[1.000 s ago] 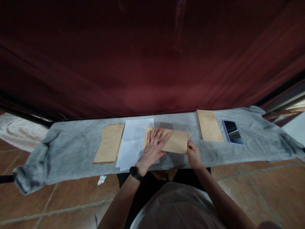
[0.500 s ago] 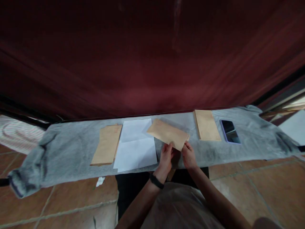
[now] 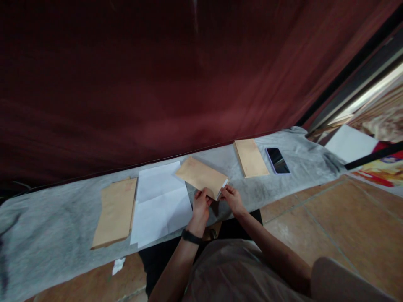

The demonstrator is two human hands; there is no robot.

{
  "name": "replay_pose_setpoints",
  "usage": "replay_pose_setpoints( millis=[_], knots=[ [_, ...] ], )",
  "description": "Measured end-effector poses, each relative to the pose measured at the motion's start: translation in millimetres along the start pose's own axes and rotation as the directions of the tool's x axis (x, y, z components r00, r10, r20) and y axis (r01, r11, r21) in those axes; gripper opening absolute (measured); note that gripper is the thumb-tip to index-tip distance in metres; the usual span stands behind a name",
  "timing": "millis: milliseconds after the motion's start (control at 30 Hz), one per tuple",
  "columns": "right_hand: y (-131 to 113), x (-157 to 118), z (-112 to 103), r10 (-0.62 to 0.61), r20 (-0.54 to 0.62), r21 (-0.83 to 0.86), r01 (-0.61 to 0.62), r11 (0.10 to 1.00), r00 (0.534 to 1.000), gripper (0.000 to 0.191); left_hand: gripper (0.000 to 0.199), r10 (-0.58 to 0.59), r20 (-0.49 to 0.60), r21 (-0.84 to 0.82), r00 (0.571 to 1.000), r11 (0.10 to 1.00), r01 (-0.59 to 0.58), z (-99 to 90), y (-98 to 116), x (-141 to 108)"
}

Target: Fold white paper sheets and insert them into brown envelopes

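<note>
A brown paper envelope (image 3: 203, 175) is tilted over the grey cloth in front of me. My left hand (image 3: 201, 206) grips its lower edge between thumb and fingers. At the envelope's right end, my right hand (image 3: 231, 198) is closed in a pinch on the corner, beside a narrow white strip (image 3: 225, 183). Whether that strip is folded paper inside or part of the envelope, I cannot tell. White paper sheets (image 3: 162, 205) lie flat just left of my left hand. Farther left is a loose pile of brown envelopes (image 3: 115, 209); a neater stack of envelopes (image 3: 251, 158) lies to the right.
A phone (image 3: 277, 161) lies right of the neat stack. Grey cloth (image 3: 50, 226) covers the narrow bench, with a dark red panel (image 3: 176, 92) rising behind it. A scrap of white paper (image 3: 119, 265) is on the tiled floor (image 3: 302, 228).
The view has turned to the right, so the bench items sit farther left. A white strip now shows at the envelope's right end, where my right hand pinches.
</note>
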State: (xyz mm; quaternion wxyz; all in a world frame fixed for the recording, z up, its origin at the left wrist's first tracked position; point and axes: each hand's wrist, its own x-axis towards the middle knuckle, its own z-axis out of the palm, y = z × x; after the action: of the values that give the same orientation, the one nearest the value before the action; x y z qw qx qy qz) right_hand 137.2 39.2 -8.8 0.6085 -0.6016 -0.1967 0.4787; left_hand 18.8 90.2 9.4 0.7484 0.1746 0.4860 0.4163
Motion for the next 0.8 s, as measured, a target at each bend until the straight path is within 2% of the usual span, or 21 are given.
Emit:
replay_pose_setpoints(
  millis=[233,433,800],
  knots=[
    [2,7,-7,0.073,0.057,-0.078,-0.069,0.995,0.996,0.036,0.014,-0.028,-0.016,0.07,0.999,0.997,0.029,-4.1,0,3],
    [2,12,-9,0.11,0.075,-0.141,-0.098,0.985,0.991,0.029,0.015,-0.047,-0.014,0.141,0.999,0.989,0.048,-6.9,1,6],
    [-3,12,-12,0.084,0.099,-0.293,-0.052,0.955,0.992,0.017,0.011,-0.04,-0.009,0.255,0.999,0.966,0.041,-12.2,0,12]
  ],
)
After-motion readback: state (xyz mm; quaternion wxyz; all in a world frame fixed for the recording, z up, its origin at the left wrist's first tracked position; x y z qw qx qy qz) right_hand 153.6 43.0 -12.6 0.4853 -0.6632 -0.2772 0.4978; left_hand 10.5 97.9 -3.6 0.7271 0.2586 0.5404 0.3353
